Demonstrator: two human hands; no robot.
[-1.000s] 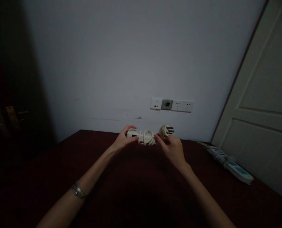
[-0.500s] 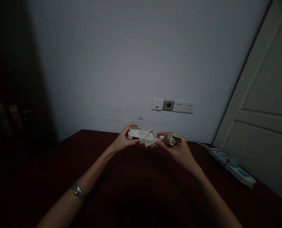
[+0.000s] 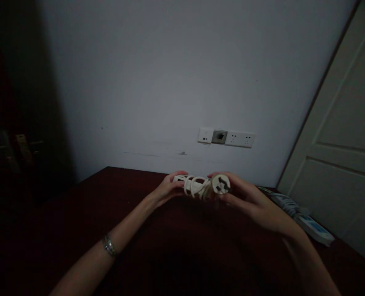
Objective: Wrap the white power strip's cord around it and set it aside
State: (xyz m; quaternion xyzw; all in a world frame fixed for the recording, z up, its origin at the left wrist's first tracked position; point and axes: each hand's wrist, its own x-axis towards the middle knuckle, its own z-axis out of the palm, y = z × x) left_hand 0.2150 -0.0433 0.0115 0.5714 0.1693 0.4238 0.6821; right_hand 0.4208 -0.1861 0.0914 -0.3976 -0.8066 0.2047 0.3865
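A white power strip [image 3: 178, 179], its cord [image 3: 194, 187] looped several times round it, is held up above the dark red table. My left hand [image 3: 165, 191] grips its left end between thumb and fingers. On the right, a round off-white plug [image 3: 221, 184] turns its dark metal pins towards me. My right hand [image 3: 250, 199] has thumb and fingers closed round the sides of this plug. Part of the strip's right end is hidden behind cord and plug, and the picture is somewhat blurred there.
Against the door [image 3: 348, 156] on the right, a second power strip [image 3: 316, 230] with a grey wound cord [image 3: 287, 204] lies on the table [image 3: 114, 185]. Wall sockets [image 3: 240, 139] sit beyond my hands. Dark door handles [image 3: 24, 144] show at far left.
My right hand has turned and shifted right, so the plug's pins now face me rather than rightward. My left hand, with the strip, has moved slightly right and down.
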